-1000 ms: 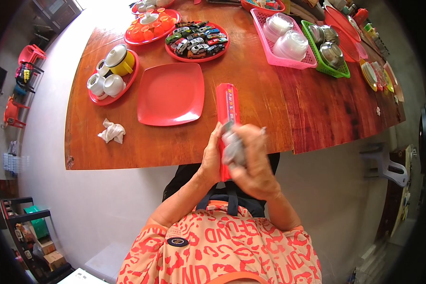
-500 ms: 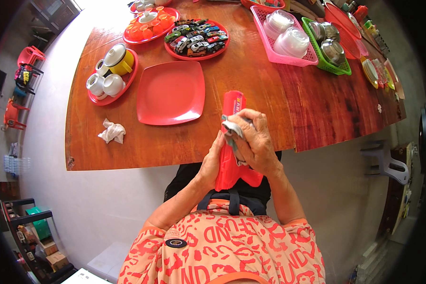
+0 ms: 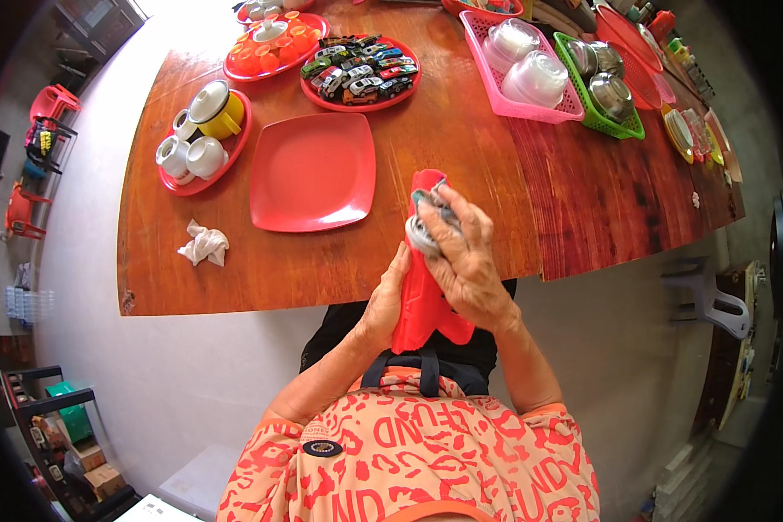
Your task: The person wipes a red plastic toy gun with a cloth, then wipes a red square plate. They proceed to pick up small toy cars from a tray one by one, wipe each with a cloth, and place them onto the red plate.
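Observation:
My left hand (image 3: 386, 300) is wrapped round the left side of a red plastic toy gun (image 3: 415, 304), its far end pointing away from me over the table's near edge. A forked part, like a grip, sticks out at the lower right. In my right hand (image 3: 468, 265) a bunched grey-and-white cloth (image 3: 422, 237) is pressed against the upper part of the toy gun. The fingers of that hand are closed over the cloth and hide some of it. Left of my hands lies a red square plate (image 3: 313, 174) with nothing on it.
A crumpled white tissue (image 3: 204, 244) lies on the wooden table (image 3: 461, 139). Farther off stand a red tray with cups and a yellow pot (image 3: 226, 113), a plate of toy cars (image 3: 361, 71), a pink basket (image 3: 544, 111) and a green basket (image 3: 626, 130) of bowls.
My right hand has slid the cloth up along the toy gun toward its far end, covering the label there. The left hand keeps its hold almost unmoved.

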Demonstrator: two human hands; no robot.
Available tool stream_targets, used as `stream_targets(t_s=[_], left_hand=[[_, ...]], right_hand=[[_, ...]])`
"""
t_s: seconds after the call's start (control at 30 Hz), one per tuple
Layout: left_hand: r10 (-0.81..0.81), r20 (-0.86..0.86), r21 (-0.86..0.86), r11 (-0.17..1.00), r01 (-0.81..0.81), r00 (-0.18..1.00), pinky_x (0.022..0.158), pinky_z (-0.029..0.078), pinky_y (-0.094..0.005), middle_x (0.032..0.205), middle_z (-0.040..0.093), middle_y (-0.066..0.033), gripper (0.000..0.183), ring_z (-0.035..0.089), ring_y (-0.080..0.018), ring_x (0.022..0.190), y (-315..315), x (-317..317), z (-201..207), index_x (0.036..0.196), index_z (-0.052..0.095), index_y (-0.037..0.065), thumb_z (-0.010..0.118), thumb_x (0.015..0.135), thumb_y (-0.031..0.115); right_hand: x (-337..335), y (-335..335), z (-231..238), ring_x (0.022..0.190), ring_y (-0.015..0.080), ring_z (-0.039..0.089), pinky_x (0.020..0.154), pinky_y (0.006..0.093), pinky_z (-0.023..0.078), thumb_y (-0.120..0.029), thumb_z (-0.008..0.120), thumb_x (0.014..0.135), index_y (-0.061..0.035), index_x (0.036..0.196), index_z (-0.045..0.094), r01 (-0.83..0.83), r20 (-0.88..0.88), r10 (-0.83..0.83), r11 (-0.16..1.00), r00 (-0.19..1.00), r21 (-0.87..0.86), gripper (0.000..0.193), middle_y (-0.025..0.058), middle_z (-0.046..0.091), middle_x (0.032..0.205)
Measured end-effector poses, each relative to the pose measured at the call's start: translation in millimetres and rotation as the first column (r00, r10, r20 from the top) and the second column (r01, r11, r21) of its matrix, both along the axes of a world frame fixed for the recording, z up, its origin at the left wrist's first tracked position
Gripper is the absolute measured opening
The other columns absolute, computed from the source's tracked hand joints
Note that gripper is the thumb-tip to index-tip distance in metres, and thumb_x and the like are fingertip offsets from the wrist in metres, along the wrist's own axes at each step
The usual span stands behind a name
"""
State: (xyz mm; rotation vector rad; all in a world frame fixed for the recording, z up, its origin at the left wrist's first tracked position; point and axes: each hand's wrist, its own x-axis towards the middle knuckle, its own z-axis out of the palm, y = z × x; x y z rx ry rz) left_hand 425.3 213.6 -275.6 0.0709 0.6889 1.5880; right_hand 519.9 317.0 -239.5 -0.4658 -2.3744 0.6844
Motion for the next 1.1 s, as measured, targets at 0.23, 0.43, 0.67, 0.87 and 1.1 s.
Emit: stream_targets(t_s=[0.23, 0.43, 0.67, 0.87, 1.1], left_hand=[[-0.096, -0.059, 0.041, 0.994, 0.099, 0.994, 0.105, 0.041, -0.0318, 0.136, 0.049, -0.0082, 0.055, 0.051, -0.0183, 0.121, -7.2, -3.7, -7.4, 0.14, 0.039, 0.008, 0.029, 0.103, 0.048], [-0.077, -0.275, -0.041, 0.997, 0.069, 0.958, 0.085, 0.051, -0.0288, 0.115, 0.056, -0.0052, 0.053, 0.058, -0.0136, 0.098, -1.6, 2.0, 7.8, 0.137, 0.04, 0.008, 0.029, 0.103, 0.047], [-0.172, -0.334, -0.087, 0.985, 0.151, 0.927, 0.074, 0.054, -0.0333, 0.099, 0.06, -0.0088, 0.056, 0.062, -0.0178, 0.085, -4.8, 5.2, 5.2, 0.132, 0.042, 0.011, 0.035, 0.099, 0.055], [-0.218, -0.236, -0.144, 0.972, 0.188, 0.947, 0.08, 0.053, -0.032, 0.108, 0.057, -0.0065, 0.064, 0.06, -0.0162, 0.089, -4.1, 1.2, -2.1, 0.143, 0.035, 0.014, 0.024, 0.099, 0.059], [-0.032, -0.061, -0.05, 0.998, 0.028, 0.998, 0.101, 0.045, -0.0359, 0.129, 0.053, -0.011, 0.075, 0.054, -0.0211, 0.118, 0.3, 2.7, -2.0, 0.141, 0.037, 0.01, 0.022, 0.094, 0.067]], right_hand=[[15.4, -18.7, 5.2, 0.106, 0.0297, 0.045, 0.093, 0.0386, 0.042, -0.004, 0.069, 0.074, -0.0062, 0.117, 0.066, -0.092, -0.021, 0.096, 0.989, 0.995, 0.117, 0.043, 0.0073, 0.054, 0.128], [1.3, 4.8, 12.1, 0.096, 0.0273, 0.051, 0.078, 0.0349, 0.05, -0.001, 0.07, 0.072, -0.0072, 0.11, 0.069, -0.008, -0.085, 0.021, 0.988, 0.996, 0.156, 0.039, 0.0056, 0.056, 0.118], [-16.4, 42.0, 1.7, 0.091, 0.0273, 0.052, 0.076, 0.0358, 0.049, -0.002, 0.07, 0.075, -0.0089, 0.11, 0.069, 0.213, -0.088, -0.202, 0.964, 0.976, 0.161, 0.036, 0.0053, 0.056, 0.114], [-15.8, 18.7, 1.0, 0.095, 0.0273, 0.051, 0.079, 0.0357, 0.048, -0.003, 0.069, 0.076, -0.0075, 0.115, 0.067, 0.214, -0.066, -0.205, 0.959, 0.977, 0.187, 0.039, 0.0065, 0.055, 0.119], [6.4, -20.8, -2.6, 0.097, 0.0272, 0.05, 0.072, 0.0332, 0.052, -0.003, 0.071, 0.07, -0.0054, 0.118, 0.065, 0.016, 0.061, -0.027, 0.985, 0.998, 0.172, 0.048, 0.0061, 0.052, 0.123]])
